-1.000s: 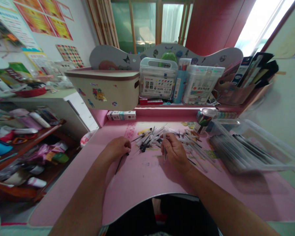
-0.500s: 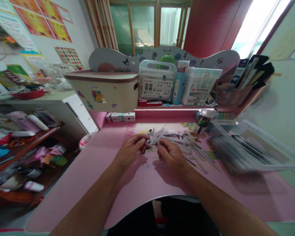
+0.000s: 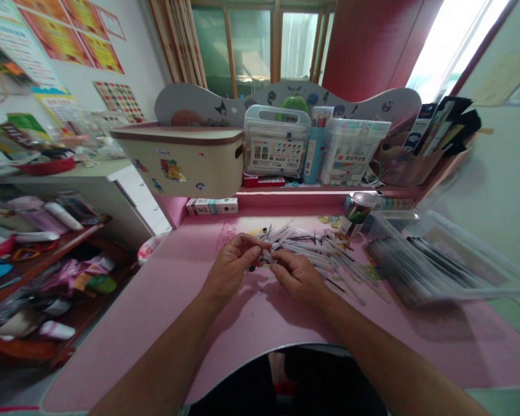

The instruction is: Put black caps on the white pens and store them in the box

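My left hand [image 3: 235, 266] is closed in a pinch above the pink desk. A dark bit [image 3: 251, 268] shows under its fingers; what the fingertips hold is too small to name. My right hand [image 3: 301, 274] pinches a thin, whitish translucent tube [image 3: 267, 256], its far end reaching my left fingertips. Whether the two hands' pieces are joined, I cannot tell. Just beyond both hands lies a loose pile of similar tubes [image 3: 316, 247], mixed with thin dark sticks [image 3: 335, 285].
At right stands a clear plastic box [image 3: 481, 294] with bundled dark and clear sticks inside. Behind it are a can of pens [image 3: 359, 214] and a shelf carrying a lidded cream bin [image 3: 186, 164] and marker cases [image 3: 277, 144]. A small carton [image 3: 212, 206] lies under the shelf.
My right hand has moved left, and its tube has swung from pointing down toward me to pointing at my left fingertips. The hands are closer together.
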### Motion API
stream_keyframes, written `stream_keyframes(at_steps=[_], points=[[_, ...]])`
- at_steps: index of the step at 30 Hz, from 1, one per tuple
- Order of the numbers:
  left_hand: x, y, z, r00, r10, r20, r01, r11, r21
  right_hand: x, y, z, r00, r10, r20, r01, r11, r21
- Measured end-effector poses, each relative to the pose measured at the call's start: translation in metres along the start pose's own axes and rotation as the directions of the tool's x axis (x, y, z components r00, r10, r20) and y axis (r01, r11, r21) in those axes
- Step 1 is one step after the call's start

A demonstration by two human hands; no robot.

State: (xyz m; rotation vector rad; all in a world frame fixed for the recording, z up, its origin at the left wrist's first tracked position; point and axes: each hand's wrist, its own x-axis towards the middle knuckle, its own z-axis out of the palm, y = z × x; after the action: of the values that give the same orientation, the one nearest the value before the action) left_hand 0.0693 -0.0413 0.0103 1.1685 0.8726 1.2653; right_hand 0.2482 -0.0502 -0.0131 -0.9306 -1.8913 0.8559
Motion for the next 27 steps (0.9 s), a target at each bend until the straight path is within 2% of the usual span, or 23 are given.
stream_keyframes(at_steps=[4, 12, 20, 27], points=[[0.001, 0.000, -0.001, 0.999, 0.025, -0.022, -0.024, 0.999, 0.043, 0.000, 0.003, 0.000, 0.999, -0.003, 0.038, 0.005, 0.999, -0.044], [0.002, -0.001, -0.003, 0.999, 0.002, -0.048, 0.000, 0.999, 0.038, -0.001, 0.005, 0.000, 0.997, -0.031, 0.076, 0.036, 0.997, -0.061], [0.001, 0.001, -0.010, 0.999, -0.044, 0.021, 0.042, 0.995, 0.095, -0.001, 0.005, -0.001, 0.997, -0.034, 0.073, 0.038, 0.998, -0.059], [0.003, 0.000, -0.021, 0.993, -0.060, 0.101, 0.048, 0.992, 0.114, 0.000, 0.002, -0.003, 0.993, 0.013, 0.121, -0.022, 0.997, 0.078]])
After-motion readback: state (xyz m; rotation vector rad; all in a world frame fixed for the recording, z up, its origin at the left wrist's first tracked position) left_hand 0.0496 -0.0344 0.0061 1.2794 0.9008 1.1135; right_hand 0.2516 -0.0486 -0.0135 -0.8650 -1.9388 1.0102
